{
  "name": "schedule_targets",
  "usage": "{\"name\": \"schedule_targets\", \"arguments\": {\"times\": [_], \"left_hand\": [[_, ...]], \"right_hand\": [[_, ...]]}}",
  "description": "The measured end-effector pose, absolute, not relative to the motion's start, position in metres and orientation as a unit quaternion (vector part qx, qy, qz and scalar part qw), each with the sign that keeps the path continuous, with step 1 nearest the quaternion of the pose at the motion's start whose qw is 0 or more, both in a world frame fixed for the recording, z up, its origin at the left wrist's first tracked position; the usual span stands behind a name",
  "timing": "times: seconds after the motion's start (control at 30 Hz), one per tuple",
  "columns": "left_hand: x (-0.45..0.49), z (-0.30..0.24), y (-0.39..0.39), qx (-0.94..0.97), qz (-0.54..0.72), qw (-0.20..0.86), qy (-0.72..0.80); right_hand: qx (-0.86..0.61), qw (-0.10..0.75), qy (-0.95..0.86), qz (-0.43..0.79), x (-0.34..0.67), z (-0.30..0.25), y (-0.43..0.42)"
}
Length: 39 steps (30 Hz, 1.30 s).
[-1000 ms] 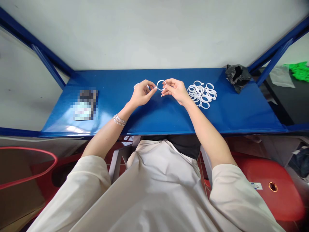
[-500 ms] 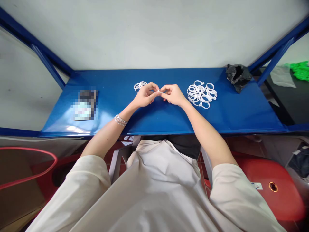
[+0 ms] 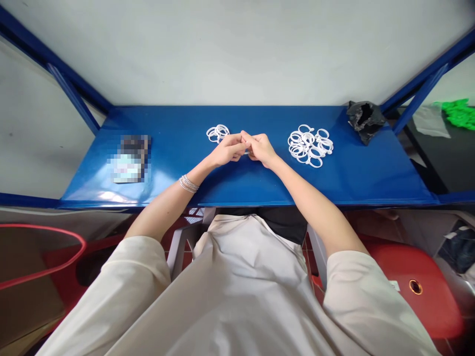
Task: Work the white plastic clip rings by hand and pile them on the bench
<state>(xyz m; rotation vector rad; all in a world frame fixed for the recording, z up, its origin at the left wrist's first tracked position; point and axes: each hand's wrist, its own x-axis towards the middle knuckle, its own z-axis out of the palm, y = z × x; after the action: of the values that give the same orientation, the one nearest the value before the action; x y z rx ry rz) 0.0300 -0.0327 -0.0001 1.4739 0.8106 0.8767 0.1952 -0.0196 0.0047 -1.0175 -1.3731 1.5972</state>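
Observation:
Above the middle of the blue table, my left hand point(image 3: 229, 150) and my right hand point(image 3: 261, 149) meet, fingers closed and pressed together. Between them a sliver of a white plastic ring point(image 3: 247, 153) shows; the fingers cover most of it. Just behind my left hand lies a small group of white rings point(image 3: 217, 132), partly overlapping. To the right of my right hand is a larger loose pile of similar white rings point(image 3: 310, 145), several of them with a small round knob on the rim.
The blue table point(image 3: 178, 143) meets a pale wall point(image 3: 237, 54) at the back. A crumpled black plastic bag point(image 3: 365, 121) sits at its right rear corner, and a blurred-out flat item point(image 3: 129, 159) lies at the left. Blue frame bars rise on both sides. A red stool point(image 3: 411, 287) stands low right.
My hands have come closer together, and the right fingers now overlap the left fingertips. The white piece between them is more hidden. Both ring groups lie as before.

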Motion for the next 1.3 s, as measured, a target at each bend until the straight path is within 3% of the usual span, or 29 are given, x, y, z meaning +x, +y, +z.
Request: {"name": "schedule_targets", "arguments": {"times": [0.33, 0.93, 1.3], "left_hand": [[0.028, -0.004, -0.033, 0.647, 0.413, 0.548, 0.331], [0.017, -0.018, -0.023, 0.724, 0.461, 0.237, 0.455], [0.015, -0.021, -0.021, 0.728, 0.444, 0.256, 0.455]], "right_hand": [[-0.373, 0.414, -0.564, 0.609, 0.211, 0.003, -0.011], [-0.36, 0.397, -0.726, 0.432, 0.219, -0.009, -0.009], [-0.37, 0.335, -0.75, 0.434, 0.224, -0.009, -0.002]]}}
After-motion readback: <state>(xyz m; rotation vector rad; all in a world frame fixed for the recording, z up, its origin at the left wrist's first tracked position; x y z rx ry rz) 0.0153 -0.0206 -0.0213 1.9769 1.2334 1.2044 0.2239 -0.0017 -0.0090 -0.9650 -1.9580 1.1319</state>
